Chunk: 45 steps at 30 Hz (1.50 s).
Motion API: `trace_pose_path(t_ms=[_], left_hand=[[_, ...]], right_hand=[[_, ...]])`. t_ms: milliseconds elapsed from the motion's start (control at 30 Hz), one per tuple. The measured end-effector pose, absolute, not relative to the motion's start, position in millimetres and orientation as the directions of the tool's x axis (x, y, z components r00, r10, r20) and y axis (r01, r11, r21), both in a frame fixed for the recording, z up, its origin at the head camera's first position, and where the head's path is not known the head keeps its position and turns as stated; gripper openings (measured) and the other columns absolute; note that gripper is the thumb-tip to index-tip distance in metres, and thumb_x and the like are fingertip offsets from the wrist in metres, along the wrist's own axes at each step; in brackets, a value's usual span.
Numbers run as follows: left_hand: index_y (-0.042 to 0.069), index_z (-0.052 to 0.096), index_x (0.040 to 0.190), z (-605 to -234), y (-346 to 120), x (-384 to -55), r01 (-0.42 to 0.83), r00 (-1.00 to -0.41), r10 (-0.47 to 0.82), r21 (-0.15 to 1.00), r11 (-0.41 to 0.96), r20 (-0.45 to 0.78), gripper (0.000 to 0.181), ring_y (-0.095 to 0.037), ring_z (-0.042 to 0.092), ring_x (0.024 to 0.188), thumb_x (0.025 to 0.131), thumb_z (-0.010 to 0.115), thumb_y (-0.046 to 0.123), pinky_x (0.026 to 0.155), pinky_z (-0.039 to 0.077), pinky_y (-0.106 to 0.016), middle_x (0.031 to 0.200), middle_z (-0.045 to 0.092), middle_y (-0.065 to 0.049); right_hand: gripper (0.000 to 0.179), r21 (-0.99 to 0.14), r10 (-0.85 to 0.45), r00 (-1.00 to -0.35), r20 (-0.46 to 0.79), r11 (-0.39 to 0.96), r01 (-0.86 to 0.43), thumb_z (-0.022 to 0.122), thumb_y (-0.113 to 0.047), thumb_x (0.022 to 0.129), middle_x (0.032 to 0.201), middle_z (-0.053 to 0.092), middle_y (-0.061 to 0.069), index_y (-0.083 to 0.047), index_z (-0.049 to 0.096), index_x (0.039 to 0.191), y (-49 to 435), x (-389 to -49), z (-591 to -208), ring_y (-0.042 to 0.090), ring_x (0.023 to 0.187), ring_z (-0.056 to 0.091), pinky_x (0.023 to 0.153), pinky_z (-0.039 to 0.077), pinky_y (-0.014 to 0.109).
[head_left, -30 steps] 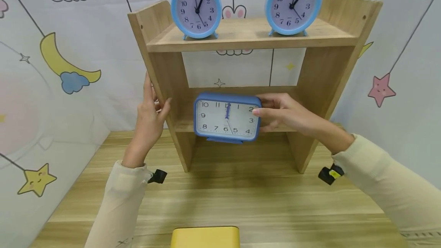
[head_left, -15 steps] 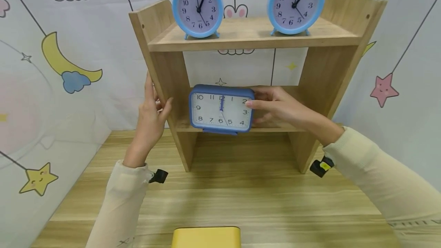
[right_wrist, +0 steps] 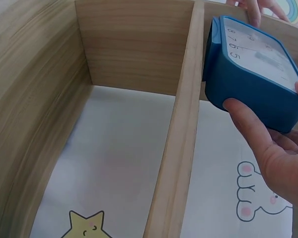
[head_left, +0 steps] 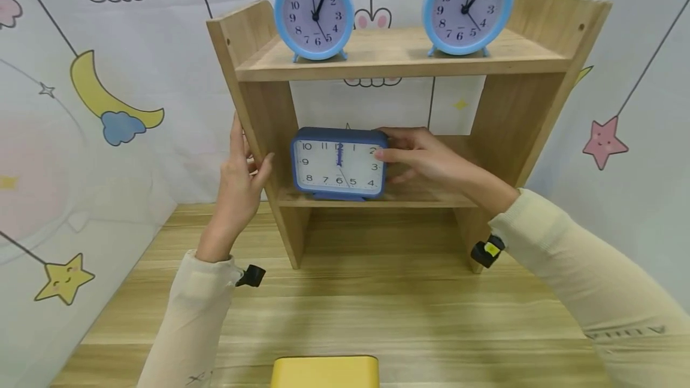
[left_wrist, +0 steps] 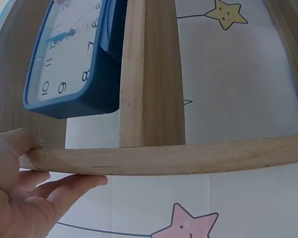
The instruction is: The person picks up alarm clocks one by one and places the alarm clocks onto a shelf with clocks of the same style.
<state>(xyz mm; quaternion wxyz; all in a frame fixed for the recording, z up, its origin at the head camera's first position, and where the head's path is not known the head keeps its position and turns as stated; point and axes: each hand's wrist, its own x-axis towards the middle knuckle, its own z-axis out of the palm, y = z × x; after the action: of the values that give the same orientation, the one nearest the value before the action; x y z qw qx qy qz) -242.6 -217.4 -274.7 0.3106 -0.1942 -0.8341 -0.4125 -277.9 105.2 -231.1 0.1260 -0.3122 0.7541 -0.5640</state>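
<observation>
At the lower shelf (head_left: pixel 436 196), the right grip (head_left: pixel 423 155) pinches a dark-blue clock (head_left: pixel 326 167) by its right end, spread to its depth; leftward, the left grip (head_left: pixel 239 183) clasps the wooden rack (head_left: pixel 269 112); above stand light-blue alarm clocks (head_left: pixel 468 8); below spreads the counter (head_left: pixel 377 310).

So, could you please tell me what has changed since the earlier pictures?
The right hand, still gripping the rectangular blue clock, has moved it up and left, in toward the lower shelf. The left hand on the side panel, both light blue alarm clocks and the yellow object stayed put.
</observation>
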Motion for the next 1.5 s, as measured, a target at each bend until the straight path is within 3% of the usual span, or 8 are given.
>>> trace_pose_path(t_ms=[633, 1067, 1267, 1500], left_hand=[[0.022, -0.001, 0.161, -273.3, -213.0, -241.8, 0.594, -0.725, 0.072, 0.569, 0.569, 0.685, 0.084, -0.047, 0.066, 0.101, 0.101, 0.055, 0.003, 0.08, 0.058, -0.054, 0.146, 0.046, -0.025], [0.023, 0.0, 0.161, -274.9, -215.0, -242.2, 0.589, -0.728, 0.062, 0.577, 0.566, 0.683, 0.084, -0.047, 0.065, 0.102, 0.101, 0.055, 0.003, 0.081, 0.058, -0.054, 0.145, 0.047, -0.025], [0.023, 0.0, 0.161, -275.6, -214.8, -243.0, 0.588, -0.728, 0.065, 0.572, 0.571, 0.683, 0.084, -0.047, 0.066, 0.101, 0.101, 0.055, 0.003, 0.081, 0.058, -0.055, 0.144, 0.047, -0.026], [0.023, 0.0, 0.161, -275.0, -216.0, -242.9, 0.586, -0.725, 0.057, 0.572, 0.574, 0.686, 0.084, -0.046, 0.066, 0.1, 0.101, 0.055, 0.003, 0.081, 0.058, -0.054, 0.147, 0.046, -0.023]], right_hand=[[0.056, -0.918, -0.639, -0.754, 0.15, 0.193, -0.346, 0.056, -0.015, 0.104, 0.139, 0.055, 0.019, -0.007, 0.035, 0.155, 90.8, -288.4, -230.1, 0.033, 0.124, 0.056, 0.09, 0.057, 0.047], [0.071, -0.888, -0.553, -0.82, 0.15, 0.288, -0.357, 0.062, -0.02, 0.101, 0.141, 0.05, 0.022, -0.005, 0.024, 0.158, 87.3, -280.1, -234.2, 0.033, 0.119, 0.059, 0.092, 0.056, 0.044], [0.072, -0.869, -0.453, -0.864, 0.219, 0.312, -0.384, 0.066, -0.024, 0.098, 0.147, 0.046, 0.02, -0.005, 0.029, 0.156, 90.8, -267.5, -238.5, 0.033, 0.12, 0.059, 0.094, 0.055, 0.045], [0.056, -0.903, -0.331, -0.91, 0.25, 0.259, -0.343, 0.066, -0.017, 0.098, 0.136, 0.053, 0.022, 0.005, 0.042, 0.143, 95.3, -246.9, -238.8, 0.034, 0.116, 0.061, 0.088, 0.058, 0.039]])
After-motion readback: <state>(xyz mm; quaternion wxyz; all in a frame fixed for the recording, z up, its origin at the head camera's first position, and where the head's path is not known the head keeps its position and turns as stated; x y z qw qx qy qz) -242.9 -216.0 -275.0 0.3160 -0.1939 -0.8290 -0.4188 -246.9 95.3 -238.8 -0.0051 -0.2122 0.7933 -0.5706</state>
